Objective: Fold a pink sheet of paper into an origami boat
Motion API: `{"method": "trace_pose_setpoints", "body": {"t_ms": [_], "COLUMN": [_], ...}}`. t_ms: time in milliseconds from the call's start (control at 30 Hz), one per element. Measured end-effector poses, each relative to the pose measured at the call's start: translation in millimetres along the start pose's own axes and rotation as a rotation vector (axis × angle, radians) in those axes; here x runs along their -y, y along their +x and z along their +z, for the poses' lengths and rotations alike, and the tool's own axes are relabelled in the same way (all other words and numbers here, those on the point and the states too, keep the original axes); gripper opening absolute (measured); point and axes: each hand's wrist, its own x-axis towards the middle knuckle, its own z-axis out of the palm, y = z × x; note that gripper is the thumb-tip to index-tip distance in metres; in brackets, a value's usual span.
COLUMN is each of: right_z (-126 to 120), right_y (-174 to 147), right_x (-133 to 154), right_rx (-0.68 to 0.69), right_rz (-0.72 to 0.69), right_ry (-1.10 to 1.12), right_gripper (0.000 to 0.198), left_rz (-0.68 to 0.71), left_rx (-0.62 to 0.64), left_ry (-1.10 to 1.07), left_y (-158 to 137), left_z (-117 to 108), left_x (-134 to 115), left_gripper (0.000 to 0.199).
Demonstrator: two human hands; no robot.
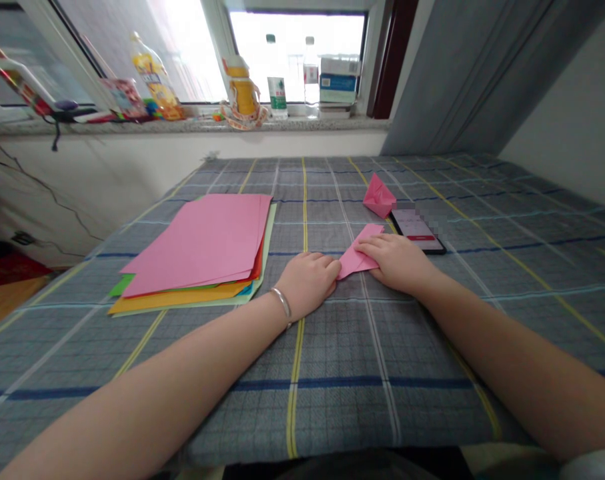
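A folded piece of pink paper (355, 260) lies on the plaid cloth between my hands. My left hand (309, 283), with a silver bangle at the wrist, has its curled fingers closed at the paper's left end. Resting over the right part of the paper is my right hand (395, 261), its fingers laid flat on top and pressing it down. Just beyond stands a folded pink paper shape (379, 197), pointed at the top. A phone (416, 230) with a lit screen touches or nearly touches that shape, behind my right hand.
To the left is a stack of coloured paper sheets (202, 240), pink on top. The plaid cloth (332, 353) covers the surface. Along the windowsill (192, 125) stand a yellow drink bottle (155, 77), a yellow cup (242, 90), clear bottles and boxes (338, 83).
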Motion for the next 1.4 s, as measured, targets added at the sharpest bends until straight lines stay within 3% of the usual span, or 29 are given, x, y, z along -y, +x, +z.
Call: {"method": "trace_pose_setpoints", "body": {"t_ms": [200, 367, 467, 633, 700, 833, 967, 1200, 1400], "right_z": [-4.2, -5.4, -4.9, -4.7, -2.5, 7.1, 15.4, 20.2, 16.7], "right_y": [-3.2, -3.6, -2.6, 0.8, 1.9, 3.3, 4.9, 6.7, 6.5], "right_x": [-4.4, 1.4, 4.2, 8.0, 8.4, 7.1, 8.0, 10.2, 12.5], "right_rx": [-0.029, -0.08, -0.183, -0.449, -0.481, -0.303, -0.116, -0.045, -0.049], "right_rz": [0.152, 0.17, 0.178, 0.285, 0.33, 0.303, 0.246, 0.112, 0.102], "right_ry": [0.041, 0.076, 0.121, 0.242, 0.283, 0.334, 0.382, 0.408, 0.545], "right_gripper": [0.033, 0.026, 0.025, 0.045, 0.051, 0.035, 0.033, 0.044, 0.041], "left_rz": [-0.104, -0.003, 0.014, -0.222, -0.308, -0.38, -0.442, -0.41, -0.294], "left_rx": [-0.027, -0.102, -0.112, -0.157, -0.144, -0.097, -0.052, 0.025, 0.095], "left_ry": [-0.002, 0.046, 0.059, -0.066, -0.103, -0.238, -0.476, -0.793, -0.823], "left_y": [-0.8, -2.8, -2.5, 0.0, 0.2, -0.7, 0.3, 3.0, 1.4], "left_z": [1.0, 0.8, 0.5, 0.0, -0.9, -1.5, 2.3, 4.1, 1.4], "left_x": [3.4, 3.2, 2.9, 7.3, 9.9, 14.0, 17.4, 17.2, 9.2], "left_gripper": [0.013, 0.035, 0.036, 0.026, 0.03, 0.042, 0.032, 0.034, 0.047]}}
